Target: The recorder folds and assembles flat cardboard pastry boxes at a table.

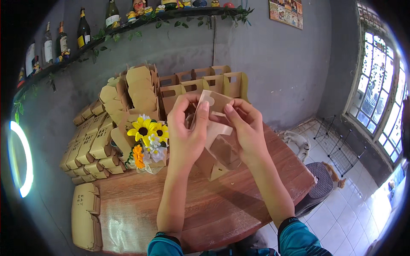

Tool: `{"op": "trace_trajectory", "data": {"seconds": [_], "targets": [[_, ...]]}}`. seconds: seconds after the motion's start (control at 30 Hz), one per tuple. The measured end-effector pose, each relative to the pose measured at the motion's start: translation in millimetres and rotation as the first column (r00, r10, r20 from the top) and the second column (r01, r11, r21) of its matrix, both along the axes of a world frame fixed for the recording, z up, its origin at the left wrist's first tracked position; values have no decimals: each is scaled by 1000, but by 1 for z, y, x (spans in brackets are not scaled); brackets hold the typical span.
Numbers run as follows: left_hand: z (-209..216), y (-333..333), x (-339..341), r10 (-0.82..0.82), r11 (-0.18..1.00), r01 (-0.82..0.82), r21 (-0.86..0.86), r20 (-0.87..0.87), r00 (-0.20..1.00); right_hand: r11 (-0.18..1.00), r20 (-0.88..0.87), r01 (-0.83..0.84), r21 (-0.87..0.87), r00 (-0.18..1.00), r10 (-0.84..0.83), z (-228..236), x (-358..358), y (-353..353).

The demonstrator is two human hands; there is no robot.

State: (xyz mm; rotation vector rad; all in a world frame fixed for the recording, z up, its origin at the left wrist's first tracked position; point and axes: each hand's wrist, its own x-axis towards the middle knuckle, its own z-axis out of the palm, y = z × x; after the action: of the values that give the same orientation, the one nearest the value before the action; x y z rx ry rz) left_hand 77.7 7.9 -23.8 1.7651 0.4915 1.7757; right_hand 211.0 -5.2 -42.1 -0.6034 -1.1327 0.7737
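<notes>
Both forearms rise from the lower edge, and the left hand and right hand meet above the wooden table, fingers pinched shut on a flat kraft cardboard box blank. It looks light, thin and easily creased, best held along folds and flaps. A flower bouquet stands just left.
</notes>
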Motion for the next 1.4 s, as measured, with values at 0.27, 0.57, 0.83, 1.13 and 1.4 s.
{"op": "trace_trajectory", "data": {"seconds": [0.27,0.57,0.83,1.13,1.4], "targets": [[7,-3,-4,57,992,-68,105,106,993,945,-41,-326,0,944,326,33,1,-4],[23,-38,-31,120,948,-167,270,184,976,940,223,-127,316,973,57,58,-28,-33],[22,-34,-33,188,917,-223,331,132,973,902,237,7,431,964,-121,44,-29,-31],[22,-35,-36,194,902,-224,369,118,974,877,254,104,468,935,-247,41,-30,-31],[20,-37,-32,203,891,-251,378,162,966,812,231,190,552,901,-368,40,-36,-31]]}}
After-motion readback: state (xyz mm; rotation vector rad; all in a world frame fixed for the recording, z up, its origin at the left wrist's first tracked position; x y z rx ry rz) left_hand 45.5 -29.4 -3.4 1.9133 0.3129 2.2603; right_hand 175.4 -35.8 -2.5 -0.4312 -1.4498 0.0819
